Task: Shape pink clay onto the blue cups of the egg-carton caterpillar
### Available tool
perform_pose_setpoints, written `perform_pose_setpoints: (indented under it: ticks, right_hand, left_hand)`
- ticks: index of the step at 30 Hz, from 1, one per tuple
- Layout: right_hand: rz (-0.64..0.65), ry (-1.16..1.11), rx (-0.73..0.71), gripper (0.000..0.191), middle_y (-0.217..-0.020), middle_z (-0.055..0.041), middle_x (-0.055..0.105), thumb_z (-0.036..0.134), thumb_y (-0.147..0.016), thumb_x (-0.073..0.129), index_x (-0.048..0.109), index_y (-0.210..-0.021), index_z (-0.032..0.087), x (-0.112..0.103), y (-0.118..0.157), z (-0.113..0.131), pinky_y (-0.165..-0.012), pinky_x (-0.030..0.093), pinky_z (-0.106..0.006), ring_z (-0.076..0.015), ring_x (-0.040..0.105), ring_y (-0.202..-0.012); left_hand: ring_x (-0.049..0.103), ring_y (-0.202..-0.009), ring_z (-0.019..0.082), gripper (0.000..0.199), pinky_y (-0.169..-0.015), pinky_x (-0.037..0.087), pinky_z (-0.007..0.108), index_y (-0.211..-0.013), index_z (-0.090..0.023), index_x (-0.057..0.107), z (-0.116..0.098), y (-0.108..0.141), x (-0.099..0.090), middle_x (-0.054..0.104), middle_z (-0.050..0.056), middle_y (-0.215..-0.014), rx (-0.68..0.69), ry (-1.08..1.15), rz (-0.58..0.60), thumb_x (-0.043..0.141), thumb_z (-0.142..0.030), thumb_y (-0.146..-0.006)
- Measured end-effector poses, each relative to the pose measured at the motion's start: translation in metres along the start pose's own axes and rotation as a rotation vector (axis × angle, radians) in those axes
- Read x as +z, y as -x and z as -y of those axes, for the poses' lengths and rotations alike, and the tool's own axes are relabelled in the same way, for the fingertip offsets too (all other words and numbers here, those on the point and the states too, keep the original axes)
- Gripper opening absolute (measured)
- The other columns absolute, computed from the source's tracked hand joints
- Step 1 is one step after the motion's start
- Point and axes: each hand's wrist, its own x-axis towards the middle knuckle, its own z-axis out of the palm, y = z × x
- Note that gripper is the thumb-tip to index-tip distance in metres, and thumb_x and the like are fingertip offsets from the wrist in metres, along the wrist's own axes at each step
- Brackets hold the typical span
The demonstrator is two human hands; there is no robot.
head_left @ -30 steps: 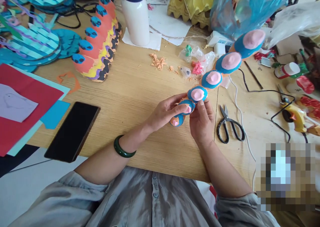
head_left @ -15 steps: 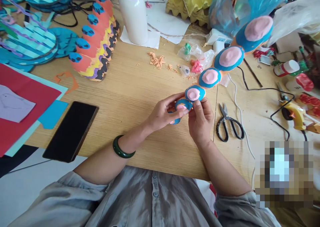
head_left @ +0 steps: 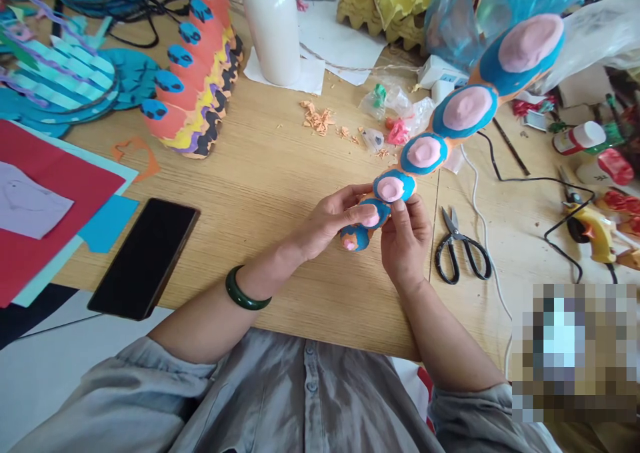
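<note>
Between my hands is a strip of egg-carton cups [head_left: 464,110] coated in clay, orange at the edges, with blue ovals and pink discs on each bump. It slants from near my body up to the far right. My left hand [head_left: 334,221] grips its near end, thumb pressed on the pink spot of the second bump. My right hand [head_left: 406,236] holds it from the right, thumb on the edge of the neighbouring bump. The fingers underneath are partly hidden. Black-handled scissors [head_left: 463,248] lie on the table right of my right hand.
A painted egg-carton piece [head_left: 197,73] stands at the left behind a phone [head_left: 145,258]. A white bottle [head_left: 273,33], orange clay crumbs [head_left: 317,118] and plastic wrappers [head_left: 400,110] lie farther back. At the right are a yellow glue gun [head_left: 595,230] and cables.
My left thumb has shifted slightly up the strip, showing more of the nearest bump. The strip's far end sits a little higher and farther right in view. Both hands keep their hold.
</note>
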Motion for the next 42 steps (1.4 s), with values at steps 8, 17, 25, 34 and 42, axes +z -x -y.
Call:
perform_pose_setpoints:
  ticks: [8,17,25,34,42]
  right_hand:
    - [-0.028,0.056,0.036,0.025,-0.085,0.0038,0.071,0.054,-0.091,0.079,0.072,-0.095,0.030,0.000,-0.002,0.000,-0.063,0.050,-0.027,-0.0129,0.062,-0.073]
    - [-0.014,0.007,0.077,0.026,-0.085,0.0031,0.071,0.054,-0.088,0.083,0.075,-0.094,0.030,-0.002,-0.002,-0.001,-0.060,0.050,-0.026,-0.0136,0.063,-0.074]
    - [-0.018,-0.101,0.174,0.020,-0.090,0.0047,0.077,0.049,-0.090,0.082,0.076,-0.093,0.030,-0.005,-0.010,-0.004,-0.073,0.059,-0.028,-0.0126,0.069,-0.076]
    - [-0.044,0.096,0.114,0.028,-0.082,0.0050,0.069,0.055,-0.092,0.079,0.072,-0.088,0.028,-0.014,-0.017,-0.011,-0.077,0.054,-0.029,-0.0138,0.063,-0.076]
    - [0.022,0.388,0.051,0.040,-0.102,-0.0002,0.075,0.066,-0.102,0.060,0.076,-0.112,0.031,-0.010,-0.012,0.002,-0.083,0.057,-0.034,-0.0186,0.067,-0.092]
  left_hand:
    - [0.069,-0.074,0.014,0.062,-0.049,0.047,0.020,-0.128,-0.018,0.069,0.003,-0.002,0.000,0.071,0.002,-0.092,-0.004,0.017,-0.069,0.093,-0.044,-0.077]
    - [0.060,-0.060,0.009,0.057,-0.046,0.044,0.021,-0.121,-0.018,0.070,0.000,-0.001,0.003,0.068,-0.001,-0.085,-0.061,0.083,-0.034,0.093,-0.040,-0.074]
    - [0.071,-0.094,0.017,0.061,-0.074,0.054,0.024,-0.124,-0.018,0.076,-0.001,-0.004,-0.001,0.078,0.007,-0.107,0.008,-0.004,-0.031,0.084,-0.063,-0.084]
    - [0.074,-0.106,0.021,0.070,-0.094,0.057,0.032,-0.132,-0.019,0.075,0.002,-0.007,-0.009,0.080,0.008,-0.115,-0.093,0.010,0.006,0.098,-0.050,-0.073]
    - [0.075,-0.096,0.017,0.071,-0.087,0.059,0.030,-0.119,-0.018,0.071,0.012,-0.012,-0.005,0.075,0.007,-0.121,0.050,0.017,-0.147,0.105,-0.040,-0.061]
